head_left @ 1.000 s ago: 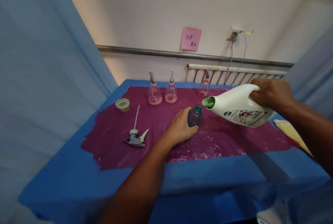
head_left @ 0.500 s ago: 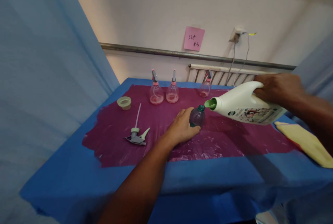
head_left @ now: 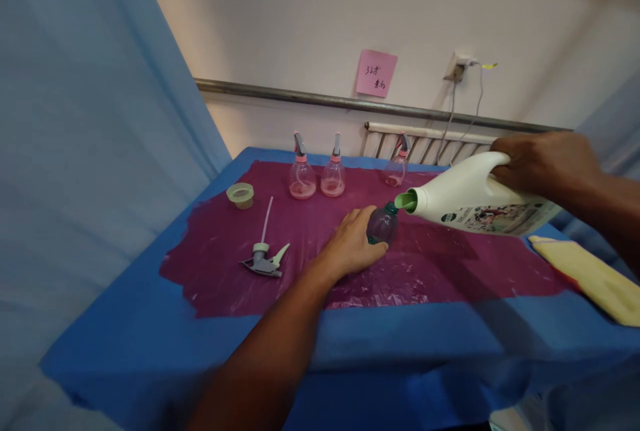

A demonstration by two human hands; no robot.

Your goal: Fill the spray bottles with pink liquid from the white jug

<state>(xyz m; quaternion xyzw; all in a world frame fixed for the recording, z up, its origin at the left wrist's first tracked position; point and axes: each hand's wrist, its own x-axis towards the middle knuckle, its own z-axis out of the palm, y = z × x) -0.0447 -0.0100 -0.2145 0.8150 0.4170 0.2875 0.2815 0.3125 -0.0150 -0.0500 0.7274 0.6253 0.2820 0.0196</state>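
Note:
My left hand (head_left: 356,243) is wrapped round a clear spray bottle (head_left: 384,224) with a green neck and no spray head, standing on the purple plastic sheet (head_left: 215,271). My right hand (head_left: 537,163) grips the handle of a large white detergent jug (head_left: 480,201) and holds it tipped on its side. The jug's green spout (head_left: 407,201) is right at the bottle's mouth; I cannot make out a stream of liquid. To the left of my left hand lies a grey and pale green spray head (head_left: 263,261) with its tube pointing away from me.
Three spray bottles with pink collars stand at the back: one at left (head_left: 302,181), another beside it (head_left: 333,177), the third (head_left: 397,169) near the radiator (head_left: 380,142). A small pale cup (head_left: 241,195) sits at left. A folded yellow cloth (head_left: 593,277) lies at right on the blue-covered table (head_left: 400,334).
The view has shifted slightly. The jug's spout and the bottle's mouth are a little closer together. Both hands keep their grips.

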